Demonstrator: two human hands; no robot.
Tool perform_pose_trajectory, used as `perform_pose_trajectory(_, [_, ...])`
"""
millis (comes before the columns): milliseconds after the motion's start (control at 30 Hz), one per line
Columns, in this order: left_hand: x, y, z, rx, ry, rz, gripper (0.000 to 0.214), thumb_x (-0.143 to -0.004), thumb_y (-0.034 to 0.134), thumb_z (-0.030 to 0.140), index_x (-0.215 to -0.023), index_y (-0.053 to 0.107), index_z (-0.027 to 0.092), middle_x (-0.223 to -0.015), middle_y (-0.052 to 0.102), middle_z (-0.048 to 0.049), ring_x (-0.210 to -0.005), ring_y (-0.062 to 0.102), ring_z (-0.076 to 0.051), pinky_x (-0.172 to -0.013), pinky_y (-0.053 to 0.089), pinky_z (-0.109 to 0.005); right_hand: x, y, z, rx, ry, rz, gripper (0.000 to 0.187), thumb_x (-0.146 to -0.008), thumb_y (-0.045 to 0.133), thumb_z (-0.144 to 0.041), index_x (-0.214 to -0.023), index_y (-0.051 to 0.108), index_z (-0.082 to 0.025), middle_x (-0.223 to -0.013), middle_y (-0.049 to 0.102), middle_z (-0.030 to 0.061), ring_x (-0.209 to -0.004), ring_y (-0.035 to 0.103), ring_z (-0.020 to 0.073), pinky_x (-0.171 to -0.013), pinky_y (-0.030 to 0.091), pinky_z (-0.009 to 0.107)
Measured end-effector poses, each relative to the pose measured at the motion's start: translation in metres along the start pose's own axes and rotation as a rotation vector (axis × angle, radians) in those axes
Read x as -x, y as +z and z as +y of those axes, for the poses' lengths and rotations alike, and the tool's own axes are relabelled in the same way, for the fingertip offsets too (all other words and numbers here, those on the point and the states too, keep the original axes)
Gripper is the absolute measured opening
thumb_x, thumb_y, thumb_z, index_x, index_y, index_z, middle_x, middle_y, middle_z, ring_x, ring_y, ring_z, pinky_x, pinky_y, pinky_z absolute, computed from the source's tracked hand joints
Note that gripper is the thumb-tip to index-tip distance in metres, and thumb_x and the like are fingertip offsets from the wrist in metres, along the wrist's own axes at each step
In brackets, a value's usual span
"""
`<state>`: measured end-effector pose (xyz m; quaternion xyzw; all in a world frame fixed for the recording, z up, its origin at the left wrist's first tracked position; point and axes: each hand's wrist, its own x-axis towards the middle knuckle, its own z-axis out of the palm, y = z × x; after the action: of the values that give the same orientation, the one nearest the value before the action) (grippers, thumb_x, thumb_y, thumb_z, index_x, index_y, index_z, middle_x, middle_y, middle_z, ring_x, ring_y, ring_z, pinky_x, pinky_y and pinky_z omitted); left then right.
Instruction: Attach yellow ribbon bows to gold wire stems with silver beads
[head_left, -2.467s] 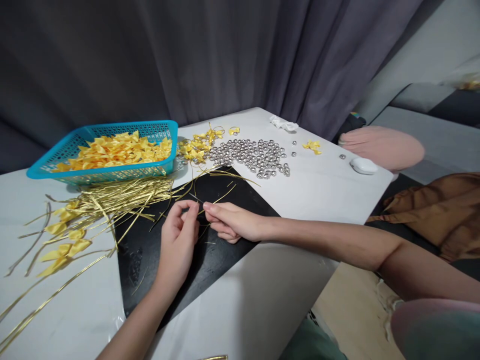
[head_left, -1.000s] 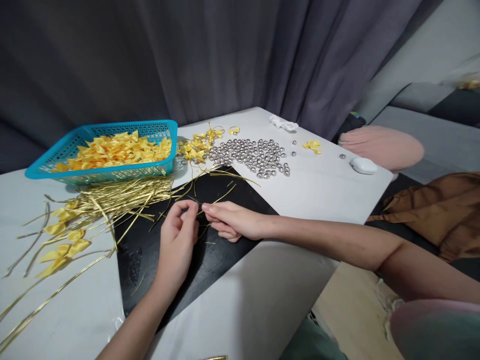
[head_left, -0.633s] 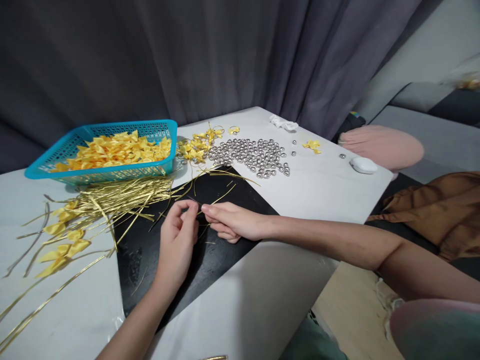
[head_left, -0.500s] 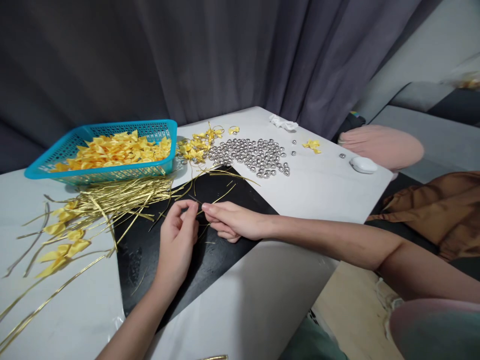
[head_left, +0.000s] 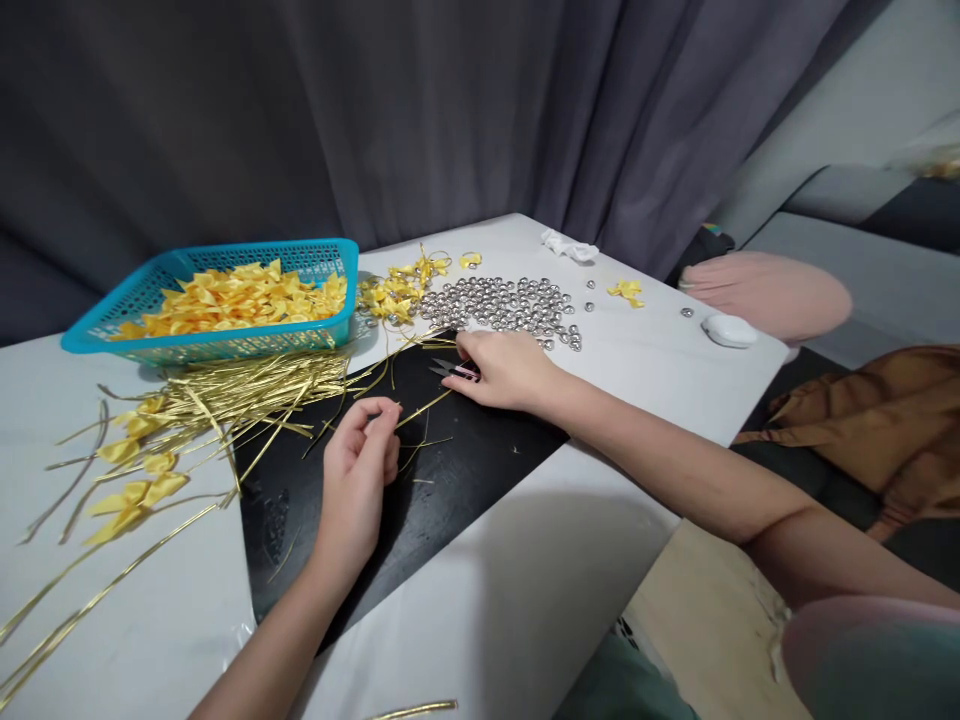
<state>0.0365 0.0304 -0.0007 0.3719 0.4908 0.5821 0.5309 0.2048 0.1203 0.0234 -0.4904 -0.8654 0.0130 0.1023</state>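
Above the black mat [head_left: 465, 480], my left hand [head_left: 361, 455] is closed in a pinch. A thin gold cord [head_left: 426, 408] runs from its fingertips toward the right; whatever else lies inside the fingers is hidden. My right hand [head_left: 510, 370] is at the mat's upper right edge, its fingers around a pair of thread snips [head_left: 459, 371]. The snips' metal blades point left and a bit of pink handle shows. Past my right hand lies a spread of silver heart-shaped beads [head_left: 517, 300]. Loose cord ends rest on the mat between my hands.
A blue basket [head_left: 352, 290] of yellow ribbon bows stands at the back left. In front of it lies a bundle of gold cords [head_left: 247, 385], with yellow bows [head_left: 139, 500] at the left. A white mouse-shaped object [head_left: 729, 330] and crumpled white tissue [head_left: 570, 246] sit on the right.
My right hand has left the spot beside my left fingertips, moved up and right, and taken hold of the snips. My left hand stays nearly in place, still pinching.
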Motion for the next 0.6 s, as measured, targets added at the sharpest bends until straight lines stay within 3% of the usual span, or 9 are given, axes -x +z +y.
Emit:
perform_pose_trajectory(100, [-0.001, 0.0, 0.0, -0.017, -0.005, -0.014, 0.017, -0.076, 0.065, 0.031, -0.075, 0.055, 0.018, -0.046, 0.029, 0.0109, -0.04, 0.021, -0.004, -0.036, 0.017, -0.014, 0.004, 0.002, -0.006, -0.367, -0.251, 0.142, 0.028, -0.084, 0.057, -0.035, -0.102, 0.06, -0.013, -0.089, 0.063, 0.0057, -0.063, 0.051, 0.0104, -0.057, 0.036, 0.022])
perform_pose_trajectory(200, [0.0, -0.001, 0.0, -0.042, 0.001, -0.021, 0.016, -0.076, 0.065, 0.032, -0.076, 0.056, 0.018, -0.045, 0.03, 0.0108, -0.04, 0.022, -0.005, -0.036, 0.018, -0.014, 0.008, 0.004, -0.013, -0.679, -0.474, 0.153, 0.022, -0.085, 0.057, -0.026, -0.1, 0.062, -0.011, -0.084, 0.061, 0.0035, -0.053, 0.042, 0.005, -0.053, 0.038, 0.019])
perform_pose_trajectory(433, [0.001, 0.0, 0.001, -0.076, 0.008, -0.043, 0.02, -0.073, 0.067, 0.035, -0.075, 0.058, 0.017, -0.046, 0.029, 0.0107, -0.041, 0.02, -0.005, -0.037, 0.015, -0.016, 0.01, 0.008, -0.023, -1.007, -0.357, -0.001, 0.015, -0.081, 0.061, -0.024, -0.088, 0.062, -0.01, -0.076, 0.056, -0.0001, -0.049, 0.04, 0.0021, -0.045, 0.035, 0.015])
perform_pose_trajectory(600, [0.0, 0.0, 0.001, -0.117, 0.015, -0.064, 0.022, -0.073, 0.067, 0.036, -0.076, 0.06, 0.016, -0.047, 0.028, 0.0103, -0.043, 0.02, -0.005, -0.039, 0.015, -0.017, 0.011, 0.007, -0.025, -1.038, -0.349, 0.012, 0.01, -0.083, 0.059, -0.02, -0.08, 0.059, -0.01, -0.072, 0.053, -0.002, -0.05, 0.039, 0.0021, -0.047, 0.033, 0.015])
